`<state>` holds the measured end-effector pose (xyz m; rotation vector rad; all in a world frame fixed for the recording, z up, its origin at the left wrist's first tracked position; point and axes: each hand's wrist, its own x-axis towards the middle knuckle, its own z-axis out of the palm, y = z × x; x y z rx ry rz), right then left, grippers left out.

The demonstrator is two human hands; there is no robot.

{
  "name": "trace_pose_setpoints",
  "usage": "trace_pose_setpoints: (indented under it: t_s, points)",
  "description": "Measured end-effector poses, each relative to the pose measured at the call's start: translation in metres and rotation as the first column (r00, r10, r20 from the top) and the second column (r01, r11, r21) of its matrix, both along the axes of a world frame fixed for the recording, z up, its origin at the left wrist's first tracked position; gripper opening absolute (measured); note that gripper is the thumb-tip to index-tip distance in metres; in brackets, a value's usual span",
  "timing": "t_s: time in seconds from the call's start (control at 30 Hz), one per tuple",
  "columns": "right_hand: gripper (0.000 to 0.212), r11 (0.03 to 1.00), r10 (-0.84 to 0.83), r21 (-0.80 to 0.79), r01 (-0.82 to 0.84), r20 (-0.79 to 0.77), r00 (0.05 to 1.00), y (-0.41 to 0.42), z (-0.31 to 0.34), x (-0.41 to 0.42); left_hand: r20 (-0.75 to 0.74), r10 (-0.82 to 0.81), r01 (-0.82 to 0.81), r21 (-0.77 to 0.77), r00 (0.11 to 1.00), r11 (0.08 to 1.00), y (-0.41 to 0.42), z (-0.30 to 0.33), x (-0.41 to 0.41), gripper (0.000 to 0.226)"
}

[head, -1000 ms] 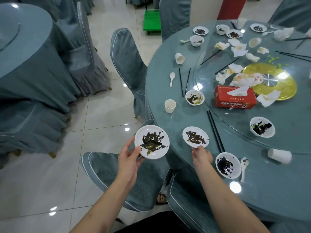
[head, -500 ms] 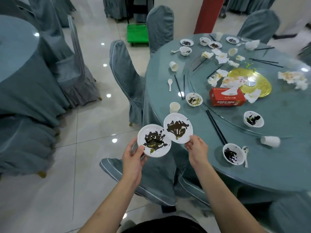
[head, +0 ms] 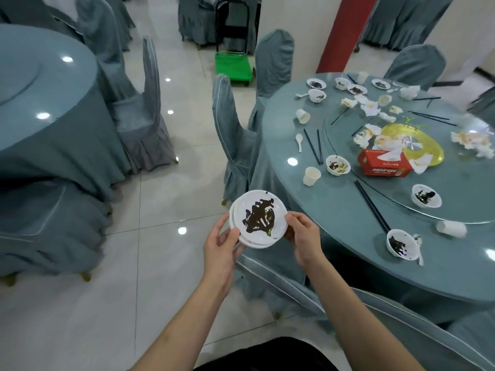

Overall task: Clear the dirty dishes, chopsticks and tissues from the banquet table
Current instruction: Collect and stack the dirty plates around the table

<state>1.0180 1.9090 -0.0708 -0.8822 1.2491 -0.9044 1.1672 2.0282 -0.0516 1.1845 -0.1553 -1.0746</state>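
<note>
Two white plates smeared with dark sauce sit stacked [head: 257, 218] in the air left of the round banquet table [head: 334, 210]. My left hand [head: 220, 245] grips the stack's left rim and my right hand [head: 302, 236] pinches its right rim. On the table lie dirty bowls [head: 338, 165], [head: 426, 196], [head: 400, 244], paper cups [head: 311, 176], black chopsticks [head: 371, 207] and crumpled tissues [head: 371, 108].
A red tissue box [head: 384, 166] and a gold plate [head: 426, 145] sit on the glass turntable. Covered chairs [head: 235, 135] ring the table; one stands right below my hands. Another round table [head: 48, 108] is at left. A green cart [head: 234, 66] stands at the back.
My right hand lifted the second plate off the table and set it on top of the plate in my left hand; both hands now hold the stack. The view pulled back.
</note>
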Motion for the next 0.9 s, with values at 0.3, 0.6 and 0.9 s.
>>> trace_pose_setpoints:
  t_s: [0.3,0.6,0.9]
  points:
    - [0.016,0.992,0.124,0.025,-0.125,0.042,0.991,0.005,0.009,0.088,-0.014,0.066,-0.066,0.012,0.998,0.998,0.015,-0.004,0.079,0.044]
    - [0.019,0.971,0.220,0.063,-0.232,0.159,0.963,-0.052,-0.015,0.240,0.063,0.127,-0.129,0.026,0.990,0.991,-0.026,-0.014,0.215,0.046]
    - [0.019,0.964,0.193,0.116,-0.239,0.311,0.930,-0.149,-0.026,0.382,0.168,0.120,-0.135,0.078,0.978,0.988,-0.128,0.006,0.355,0.041]
